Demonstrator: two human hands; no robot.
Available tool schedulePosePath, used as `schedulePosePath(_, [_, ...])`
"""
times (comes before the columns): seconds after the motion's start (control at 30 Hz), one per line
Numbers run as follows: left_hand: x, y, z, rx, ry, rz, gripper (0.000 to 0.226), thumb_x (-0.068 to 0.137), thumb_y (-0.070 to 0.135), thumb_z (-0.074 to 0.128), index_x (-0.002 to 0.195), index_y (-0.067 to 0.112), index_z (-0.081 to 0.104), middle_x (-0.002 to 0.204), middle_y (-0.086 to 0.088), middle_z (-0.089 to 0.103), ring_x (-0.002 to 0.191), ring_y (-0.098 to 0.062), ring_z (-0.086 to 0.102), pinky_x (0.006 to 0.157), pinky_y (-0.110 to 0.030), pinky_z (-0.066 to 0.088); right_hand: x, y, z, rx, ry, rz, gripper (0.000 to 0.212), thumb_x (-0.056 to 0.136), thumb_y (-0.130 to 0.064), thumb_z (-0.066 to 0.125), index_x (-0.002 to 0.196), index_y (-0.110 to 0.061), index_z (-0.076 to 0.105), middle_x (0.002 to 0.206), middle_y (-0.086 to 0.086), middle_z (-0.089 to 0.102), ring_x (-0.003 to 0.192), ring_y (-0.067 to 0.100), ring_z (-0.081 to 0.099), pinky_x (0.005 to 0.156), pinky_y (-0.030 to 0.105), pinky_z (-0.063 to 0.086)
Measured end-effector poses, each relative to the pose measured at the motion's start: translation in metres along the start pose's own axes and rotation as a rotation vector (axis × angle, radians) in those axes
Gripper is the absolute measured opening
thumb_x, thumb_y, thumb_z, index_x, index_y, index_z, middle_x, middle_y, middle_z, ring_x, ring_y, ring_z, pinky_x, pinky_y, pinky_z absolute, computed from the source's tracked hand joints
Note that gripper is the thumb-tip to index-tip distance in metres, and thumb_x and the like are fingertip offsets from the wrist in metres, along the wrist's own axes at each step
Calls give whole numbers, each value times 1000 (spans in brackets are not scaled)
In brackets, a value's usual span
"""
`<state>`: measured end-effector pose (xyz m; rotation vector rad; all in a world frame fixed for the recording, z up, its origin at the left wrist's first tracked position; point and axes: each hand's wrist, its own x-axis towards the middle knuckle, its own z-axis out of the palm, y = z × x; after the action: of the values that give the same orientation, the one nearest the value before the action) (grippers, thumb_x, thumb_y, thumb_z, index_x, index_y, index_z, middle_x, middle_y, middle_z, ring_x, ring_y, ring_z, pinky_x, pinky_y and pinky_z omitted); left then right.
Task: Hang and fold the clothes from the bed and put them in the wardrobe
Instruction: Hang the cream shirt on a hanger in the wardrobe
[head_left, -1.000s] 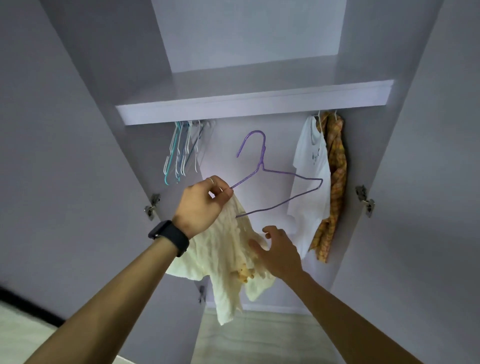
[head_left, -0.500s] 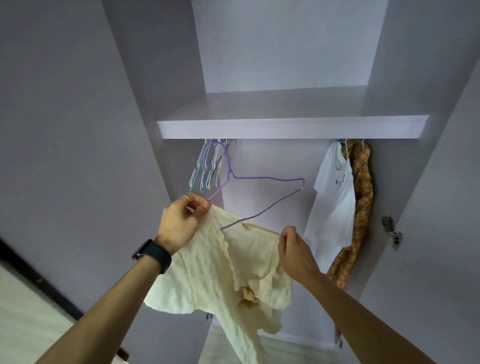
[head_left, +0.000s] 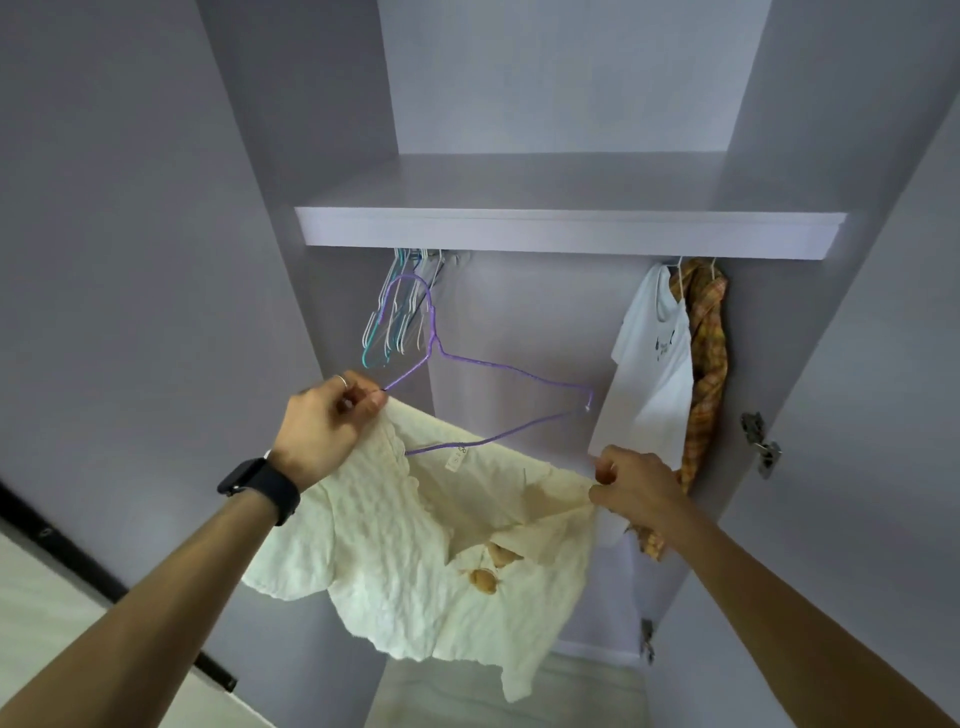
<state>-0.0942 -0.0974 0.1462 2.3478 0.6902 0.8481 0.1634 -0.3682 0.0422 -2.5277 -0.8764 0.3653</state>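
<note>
Near end first: left hand (head_left: 327, 431) has thumb and fingers pinched on the left tip of the purple wire hanger (head_left: 431, 327) plus one shoulder of the cream top (head_left: 415, 545). Right hand (head_left: 634, 488) pinches the opposite edge of the top, stretching the neckline between them. The top is held up in front of the open wardrobe, not yet on the rail, most of it drooping below the hands. Hanger's lower bar runs in under the fabric near the neck label (head_left: 457, 460), but its right shoulder end is bare and outside the cloth. Main risk: that end has to be fed into the far shoulder. If the right hand lets go to do it, the loose side probably drops and drags the top off the wire. The hanger is held at one tip only, so thin wire may swing or twist. The neckline is pulled taut, and more pull could distort the crinkled fabric. Further in, the hook sits in line with the bunch of empty hangers (head_left: 395, 312); can't tell if they touch, but snagging looks likely on the way up. The right hand is close to the hung white T-shirt (head_left: 654, 374) and plaid garment (head_left: 706, 364) and could knock them. The rail is hidden under the shelf (head_left: 571, 234), so hooking on looks like a blind reach.
</note>
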Motion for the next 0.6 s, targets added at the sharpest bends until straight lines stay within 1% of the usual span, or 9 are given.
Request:
schedulePosePath(0.07, [-5, -3, 2, -12, -18, 23, 7, 95, 22, 67, 88, 22, 69, 77, 12, 66, 72, -4, 58, 67, -4, 40, 2, 8, -3, 321, -62, 115, 12, 80, -21, 77, 87, -15, 68, 74, 3, 74, 66, 18, 74, 56, 26, 55])
schedulePosePath(0.17, [-11, -3, 4, -19, -60, 88, 8, 95, 21, 67, 87, 24, 67, 75, 6, 64, 71, -5, 57, 68, -7, 40, 4, 11, -8, 827, -116, 284, 20, 86, -14, 79, 102, -5, 71, 89, 15, 77, 78, 27, 77, 66, 36, 60])
schedulePosePath(0.23, [-13, -2, 6, -10, -94, 125, 11, 95, 21, 66, 86, 25, 65, 72, 3, 61, 67, -7, 55, 67, -13, 41, 5, 12, -12, 968, -144, 355, 17, 90, -14, 73, 106, -7, 70, 93, 13, 77, 84, 29, 77, 68, 38, 61])
schedulePosePath(0.3, [-13, -2, 6, -8, -116, 137, 13, 96, 21, 66, 85, 27, 63, 70, 2, 59, 66, -11, 53, 66, -18, 43, 7, 12, -16, 1049, -140, 418, 8, 89, -12, 69, 95, -7, 72, 90, 14, 76, 82, 30, 75, 66, 37, 60])
schedulePosePath(0.37, [-13, -2, 7, 15, -122, 157, 13, 96, 21, 65, 85, 28, 63, 71, 4, 59, 67, -11, 54, 68, -21, 45, 7, 9, -18, 1120, -106, 479, 7, 84, -10, 68, 80, -10, 72, 74, 11, 68, 65, 23, 65, 58, 31, 56])
schedulePosePath(0.4, [-13, -3, 7, 47, -122, 174, 11, 96, 22, 66, 86, 28, 64, 73, 5, 61, 68, -11, 56, 70, -24, 47, 8, 8, -20, 1112, -84, 482, 8, 84, -12, 67, 77, -12, 70, 66, 8, 60, 55, 19, 56, 54, 28, 52])
schedulePosePath(0.43, [-13, -4, 8, 94, -118, 191, 8, 96, 22, 65, 89, 25, 65, 75, 5, 62, 70, -14, 59, 72, -30, 50, 7, 5, -22, 1067, -68, 465, 6, 85, -15, 67, 79, -14, 68, 62, 4, 52, 49, 16, 49, 50, 26, 49])
schedulePosePath(0.5, [-13, -5, 13, 167, -99, 199, 8, 97, 25, 64, 92, 20, 67, 81, 2, 65, 74, -23, 63, 72, -37, 53, 7, -1, -26, 961, -54, 381, 6, 88, -20, 67, 85, -16, 65, 59, 2, 46, 43, 14, 44, 51, 26, 48])
schedulePosePath(0.6, [-16, 1, 30, 162, -80, 181, 14, 97, 30, 62, 95, 18, 68, 86, 1, 68, 77, -27, 66, 71, -37, 53, 2, -25, -31, 887, 9, 220, 10, 91, -22, 67, 92, -13, 63, 56, 6, 49, 42, 16, 45, 52, 28, 49])
